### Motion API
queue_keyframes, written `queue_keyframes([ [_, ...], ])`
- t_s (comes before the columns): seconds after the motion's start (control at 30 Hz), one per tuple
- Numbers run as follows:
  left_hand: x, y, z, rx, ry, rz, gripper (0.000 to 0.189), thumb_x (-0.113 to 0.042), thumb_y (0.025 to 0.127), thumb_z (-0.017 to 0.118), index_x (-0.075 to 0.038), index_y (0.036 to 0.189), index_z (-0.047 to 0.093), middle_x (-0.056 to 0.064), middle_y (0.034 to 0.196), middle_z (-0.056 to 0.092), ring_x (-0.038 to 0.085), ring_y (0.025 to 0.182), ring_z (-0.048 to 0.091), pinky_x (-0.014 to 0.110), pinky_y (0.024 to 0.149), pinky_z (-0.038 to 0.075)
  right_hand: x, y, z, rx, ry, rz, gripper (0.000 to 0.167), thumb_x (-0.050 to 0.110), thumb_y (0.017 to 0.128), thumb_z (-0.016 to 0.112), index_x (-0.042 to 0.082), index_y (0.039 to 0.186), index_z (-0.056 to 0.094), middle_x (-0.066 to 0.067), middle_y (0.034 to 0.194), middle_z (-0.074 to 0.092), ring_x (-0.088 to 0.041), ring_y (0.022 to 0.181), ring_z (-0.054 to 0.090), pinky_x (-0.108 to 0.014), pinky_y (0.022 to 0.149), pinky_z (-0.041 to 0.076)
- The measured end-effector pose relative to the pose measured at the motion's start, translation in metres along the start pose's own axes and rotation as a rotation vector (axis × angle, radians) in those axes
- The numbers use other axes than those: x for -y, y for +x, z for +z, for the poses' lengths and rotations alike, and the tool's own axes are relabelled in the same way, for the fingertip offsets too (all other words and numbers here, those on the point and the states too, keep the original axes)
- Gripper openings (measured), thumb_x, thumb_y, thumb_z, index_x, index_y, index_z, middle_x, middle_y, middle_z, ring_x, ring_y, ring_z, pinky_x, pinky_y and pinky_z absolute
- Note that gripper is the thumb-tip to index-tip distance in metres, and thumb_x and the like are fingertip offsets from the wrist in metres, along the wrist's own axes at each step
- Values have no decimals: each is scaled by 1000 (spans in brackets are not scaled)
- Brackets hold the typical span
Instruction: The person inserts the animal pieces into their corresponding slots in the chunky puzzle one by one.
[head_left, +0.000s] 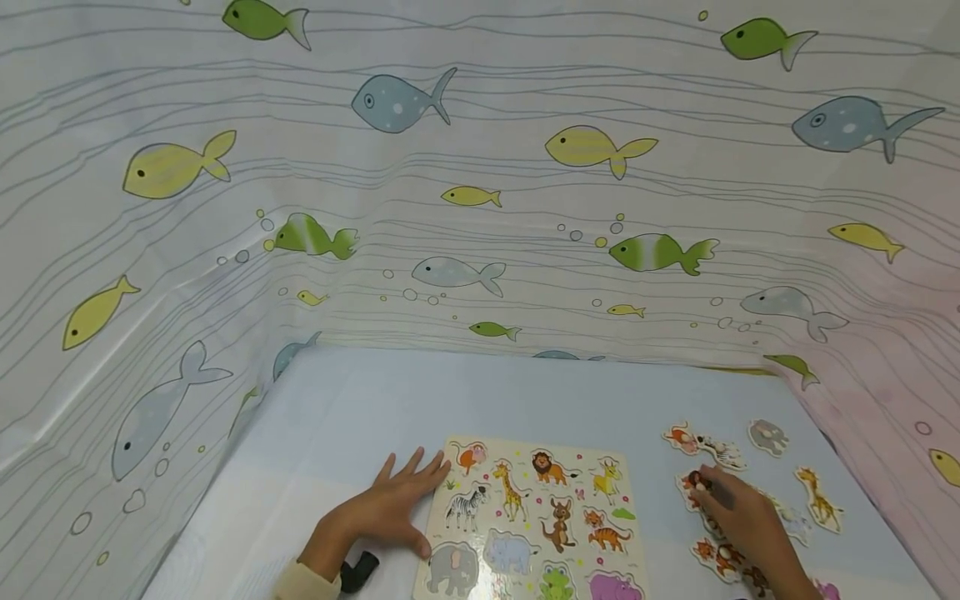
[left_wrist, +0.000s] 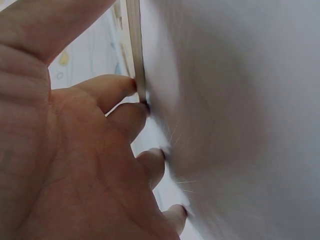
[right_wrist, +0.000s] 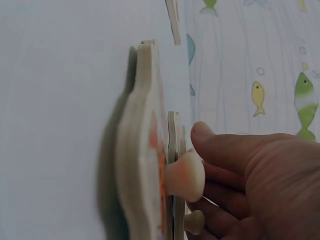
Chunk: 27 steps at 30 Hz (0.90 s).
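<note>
A wooden animal puzzle board [head_left: 536,518] lies on the table, with printed animals such as a lion, zebra and elephant. My left hand [head_left: 393,504] rests at its left side with fingers spread. In the left wrist view, fingers touch the table and the board's edge [left_wrist: 134,45]. My right hand [head_left: 750,521] reaches over loose puzzle pieces at the right, its fingertips at a reddish-brown animal piece [head_left: 692,490]. In the right wrist view, a knobbed piece [right_wrist: 137,135] stands before the hand [right_wrist: 270,175]; its knob hides the fingertips, so a grip cannot be made out.
More loose pieces lie around the right hand: a giraffe piece [head_left: 821,500], a grey elephant piece [head_left: 768,437], a zebra piece [head_left: 723,452] and a tiger piece [head_left: 716,557]. A black object [head_left: 360,572] sits by the left wrist. Fish-patterned sheeting [head_left: 525,242] surrounds the pale table [head_left: 390,392].
</note>
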<state>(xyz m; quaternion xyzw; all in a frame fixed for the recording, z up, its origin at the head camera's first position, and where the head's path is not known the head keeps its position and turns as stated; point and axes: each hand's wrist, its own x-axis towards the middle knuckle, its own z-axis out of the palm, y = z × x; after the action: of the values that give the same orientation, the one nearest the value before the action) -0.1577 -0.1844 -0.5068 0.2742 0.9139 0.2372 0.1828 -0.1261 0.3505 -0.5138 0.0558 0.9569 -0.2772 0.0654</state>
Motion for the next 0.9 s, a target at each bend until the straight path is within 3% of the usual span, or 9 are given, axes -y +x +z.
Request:
queue_keyframes([
  [0.53, -4, -1, 0, 2, 8, -16, 128, -56, 53, 86, -11, 158, 28, 10, 167, 18, 44, 154, 7, 71, 118, -6, -3, -5, 9, -163, -29, -144, 44, 22, 90, 73, -3, 125, 67, -28, 136, 59, -53, 118, 58, -59, 86, 55],
  [0.9, -3, 3, -1, 10, 0, -17, 127, -55, 55, 86, -10, 159, 26, 10, 168, 16, 42, 155, 5, 71, 118, -7, -3, -3, 11, -162, -46, -116, 49, 30, 91, 73, -3, 126, 66, -27, 137, 58, -54, 122, 54, -65, 90, 50],
])
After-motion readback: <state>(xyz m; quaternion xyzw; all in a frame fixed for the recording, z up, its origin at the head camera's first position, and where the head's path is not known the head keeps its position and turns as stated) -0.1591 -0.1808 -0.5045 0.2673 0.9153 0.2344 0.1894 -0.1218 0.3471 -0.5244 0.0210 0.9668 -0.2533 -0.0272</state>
